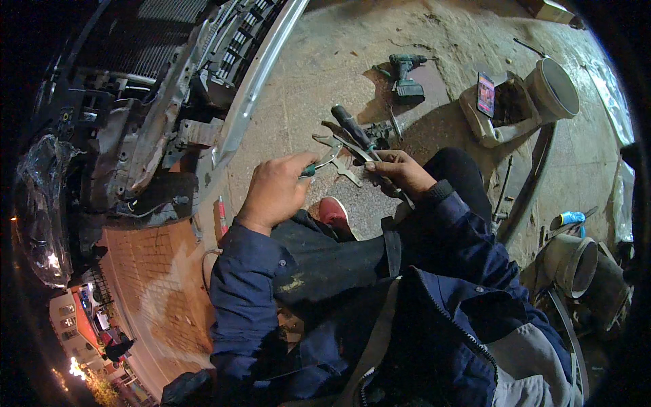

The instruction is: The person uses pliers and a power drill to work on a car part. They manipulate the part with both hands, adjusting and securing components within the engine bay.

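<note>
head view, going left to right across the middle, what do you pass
stripped car front end with bare metal frame → left hand gripping green-handled pliers → right hand holding a black-handled screwdriver → phone with lit screen → grey plastic bucket

Dark navy work jacket, long sleeves down to wrists, cuffs snug; left sleeve [245, 285] creased, small button at forearm; right sleeve [468, 234] with black band at wrist. Jacket front open, metal zip along edge, grey panel low at right side. Black grimy trousers [325, 261] with pale smudges. Red shoe [336, 211] with light sole. Both hands bare
</note>
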Action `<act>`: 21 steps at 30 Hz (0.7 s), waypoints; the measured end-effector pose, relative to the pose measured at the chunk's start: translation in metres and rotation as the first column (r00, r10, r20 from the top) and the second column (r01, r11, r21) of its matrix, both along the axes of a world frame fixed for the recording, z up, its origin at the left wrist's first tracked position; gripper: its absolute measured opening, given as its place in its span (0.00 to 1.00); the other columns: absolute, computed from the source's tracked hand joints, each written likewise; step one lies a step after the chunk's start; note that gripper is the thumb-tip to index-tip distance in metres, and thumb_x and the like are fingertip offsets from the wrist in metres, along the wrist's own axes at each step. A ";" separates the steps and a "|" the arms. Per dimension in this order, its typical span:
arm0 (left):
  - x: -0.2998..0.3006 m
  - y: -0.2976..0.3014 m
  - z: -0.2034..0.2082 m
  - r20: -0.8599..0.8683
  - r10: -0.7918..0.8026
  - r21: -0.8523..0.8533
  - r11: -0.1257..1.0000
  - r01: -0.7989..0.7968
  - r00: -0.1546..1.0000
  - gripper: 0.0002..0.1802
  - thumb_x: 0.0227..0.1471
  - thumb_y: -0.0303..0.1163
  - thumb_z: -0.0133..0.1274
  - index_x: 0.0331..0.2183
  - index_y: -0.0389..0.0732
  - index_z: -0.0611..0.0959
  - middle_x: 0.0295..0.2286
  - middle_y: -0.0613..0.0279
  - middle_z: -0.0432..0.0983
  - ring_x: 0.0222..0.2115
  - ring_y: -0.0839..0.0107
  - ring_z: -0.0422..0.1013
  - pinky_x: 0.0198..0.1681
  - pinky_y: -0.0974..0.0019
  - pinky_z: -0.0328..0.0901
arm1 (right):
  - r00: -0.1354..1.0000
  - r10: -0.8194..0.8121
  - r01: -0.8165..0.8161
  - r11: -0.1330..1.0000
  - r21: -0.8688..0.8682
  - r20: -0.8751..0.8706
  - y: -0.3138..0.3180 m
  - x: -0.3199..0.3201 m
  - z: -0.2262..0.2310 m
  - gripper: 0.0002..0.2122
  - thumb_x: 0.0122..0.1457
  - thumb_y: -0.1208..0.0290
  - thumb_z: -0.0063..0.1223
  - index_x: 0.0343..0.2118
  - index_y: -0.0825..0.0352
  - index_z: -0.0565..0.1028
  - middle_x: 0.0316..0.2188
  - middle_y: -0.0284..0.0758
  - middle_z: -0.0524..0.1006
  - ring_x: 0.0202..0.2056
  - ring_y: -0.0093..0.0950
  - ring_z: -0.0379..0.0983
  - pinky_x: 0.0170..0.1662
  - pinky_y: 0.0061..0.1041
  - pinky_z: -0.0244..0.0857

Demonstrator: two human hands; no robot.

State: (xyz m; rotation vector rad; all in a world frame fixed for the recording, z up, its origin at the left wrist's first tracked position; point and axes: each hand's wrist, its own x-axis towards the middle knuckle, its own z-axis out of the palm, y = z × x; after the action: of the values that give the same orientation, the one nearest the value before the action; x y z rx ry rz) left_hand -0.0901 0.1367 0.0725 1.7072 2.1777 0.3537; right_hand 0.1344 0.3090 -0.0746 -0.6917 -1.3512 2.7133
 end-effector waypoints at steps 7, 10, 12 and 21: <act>0.003 0.002 -0.008 -0.160 0.033 -0.104 0.993 -0.050 0.987 0.15 0.57 0.28 0.56 0.47 0.39 0.83 0.40 0.42 0.83 0.44 0.37 0.79 0.47 0.40 0.73 | 0.991 -0.135 0.134 0.990 0.042 0.005 -0.016 -0.009 -0.002 0.15 0.77 0.56 0.52 0.51 0.63 0.79 0.29 0.29 0.81 0.22 0.16 0.67 0.23 0.20 0.55; 0.007 0.006 -0.011 -0.204 0.019 -0.159 0.986 -0.053 0.979 0.15 0.56 0.28 0.56 0.46 0.36 0.81 0.39 0.40 0.83 0.43 0.36 0.79 0.47 0.38 0.73 | 0.990 -0.138 0.136 0.990 -0.046 -0.035 -0.025 -0.012 -0.002 0.15 0.78 0.56 0.51 0.52 0.63 0.80 0.29 0.29 0.81 0.23 0.16 0.68 0.24 0.20 0.57; 0.011 0.010 -0.011 -0.204 0.008 -0.197 0.979 -0.049 0.979 0.16 0.57 0.33 0.59 0.45 0.35 0.80 0.38 0.39 0.84 0.42 0.34 0.80 0.47 0.38 0.73 | 0.989 -0.148 0.147 0.988 -0.037 -0.007 -0.030 -0.013 -0.002 0.16 0.78 0.56 0.51 0.54 0.63 0.79 0.29 0.29 0.80 0.24 0.16 0.68 0.24 0.21 0.59; 0.039 0.021 -0.004 -0.337 0.026 -0.298 0.945 -0.133 0.941 0.31 0.56 0.54 0.68 0.45 0.35 0.83 0.34 0.40 0.87 0.39 0.40 0.84 0.45 0.43 0.77 | 0.982 -0.187 0.185 0.979 -0.085 -0.017 -0.042 -0.017 -0.009 0.13 0.78 0.60 0.53 0.52 0.65 0.78 0.31 0.27 0.79 0.24 0.17 0.69 0.26 0.22 0.61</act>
State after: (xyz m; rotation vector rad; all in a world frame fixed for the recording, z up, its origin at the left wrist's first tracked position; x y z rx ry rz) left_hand -0.0511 0.1577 0.0687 1.5858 2.3803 -0.2747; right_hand 0.1177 0.2673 -0.0834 -0.7467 -1.1117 2.6323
